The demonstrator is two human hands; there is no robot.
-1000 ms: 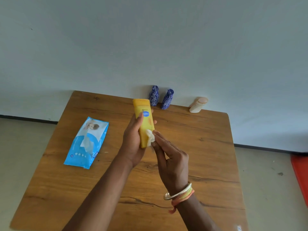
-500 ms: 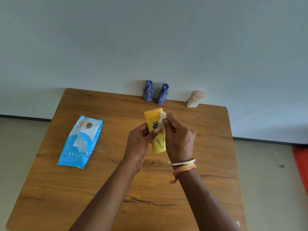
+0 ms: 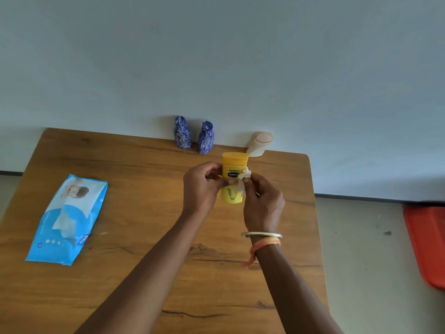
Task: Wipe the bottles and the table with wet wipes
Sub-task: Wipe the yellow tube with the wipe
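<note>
Progress looks early to me: the yellow bottle (image 3: 234, 165), gripped by the left hand (image 3: 202, 189) over the table's (image 3: 144, 189) far middle, is mid-wipe. The right hand (image 3: 263, 206) pinches one crumpled wet wipe (image 3: 243, 179) against its label. I count four bottles: this one, two blue bottles (image 3: 182, 133) (image 3: 206, 138) and one beige bottle (image 3: 258, 144). There is one wipes pack (image 3: 67, 220). I judge three bottles and the table remain.

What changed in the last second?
The right hand slid the crumpled white wet wipe from the lower end of the yellow plastic bottle up to its label. The left hand still holds it. The blue wipes pack, two blue bottles and beige bottle stayed put.
</note>
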